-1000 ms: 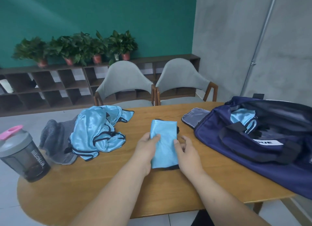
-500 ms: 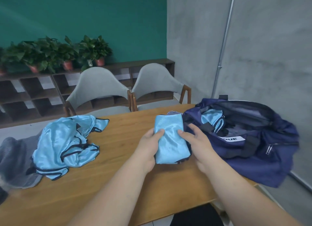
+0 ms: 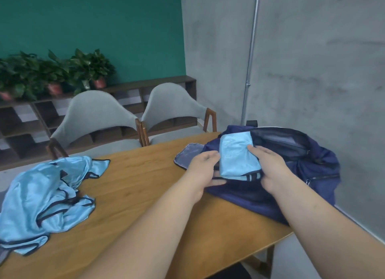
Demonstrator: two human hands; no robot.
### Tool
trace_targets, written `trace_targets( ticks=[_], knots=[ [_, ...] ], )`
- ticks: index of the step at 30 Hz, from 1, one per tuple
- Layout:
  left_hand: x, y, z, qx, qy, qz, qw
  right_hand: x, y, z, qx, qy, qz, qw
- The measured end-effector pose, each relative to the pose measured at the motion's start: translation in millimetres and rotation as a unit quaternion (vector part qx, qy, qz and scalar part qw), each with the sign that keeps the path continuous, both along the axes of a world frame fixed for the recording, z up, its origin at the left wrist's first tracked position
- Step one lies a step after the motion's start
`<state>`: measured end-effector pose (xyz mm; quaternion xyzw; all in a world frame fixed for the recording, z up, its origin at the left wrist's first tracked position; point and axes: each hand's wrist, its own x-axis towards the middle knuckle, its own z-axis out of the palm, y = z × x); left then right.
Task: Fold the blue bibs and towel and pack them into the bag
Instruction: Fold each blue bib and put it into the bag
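Jointly left hand [image 3: 203,168], right hand [image 3: 268,166] grip bib [image 3: 237,155]

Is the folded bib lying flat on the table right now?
No, the left hand and right hand hold the folded bib over the open bag, off the table.

1 head-worn view, forward and down, close over the table [image 3: 145,195]

Lighting was soft, even and rather dim; its source lay outside the frame. Only faint shadows marked the surface [image 3: 145,185]. The plants [image 3: 52,74] were blurred. Detail was lost inside the dark bag [image 3: 312,166]. Wide-angle distortion tilted the pipe [image 3: 251,55] off vertical.
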<state>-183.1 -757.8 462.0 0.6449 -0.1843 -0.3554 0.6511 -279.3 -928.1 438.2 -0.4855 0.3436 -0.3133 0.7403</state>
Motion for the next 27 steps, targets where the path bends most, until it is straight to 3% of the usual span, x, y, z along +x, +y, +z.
trace_targets(
  ticks=[5, 10, 12, 15, 21, 27],
  knots=[
    [0.5, -31.6, -1.1, 0.067, -0.04, -0.032, 0.996, 10.0, -48.7, -1.3, 0.032, 0.097, -0.041, 0.994],
    [13.1, -49.9, -18.9, 0.135, -0.087, -0.073, 0.984, 32.7, -84.9, -15.1, 0.068, 0.122, -0.041, 0.989],
    [19.0, -54.4, -31.2, 0.19, -0.176, -0.069, 0.963, 43.9, -93.1, -19.8, 0.075, 0.127, -0.038, 0.988],
    [26.4, -57.0, -41.3, 0.262, -0.337, -0.058, 0.902, 60.8, -97.1, -20.9, 0.076, 0.128, -0.046, 0.988],
    [23.5, -56.1, -38.0, 0.179, -0.37, 0.017, 0.911, 92.4, -98.5, -19.4, 0.054, 0.099, -0.103, 0.988],
    [23.8, -47.3, -37.7, 0.139, -0.387, 0.02, 0.911, 106.0, -95.7, -39.8, -0.02, 0.178, -0.18, 0.967]
  ],
)
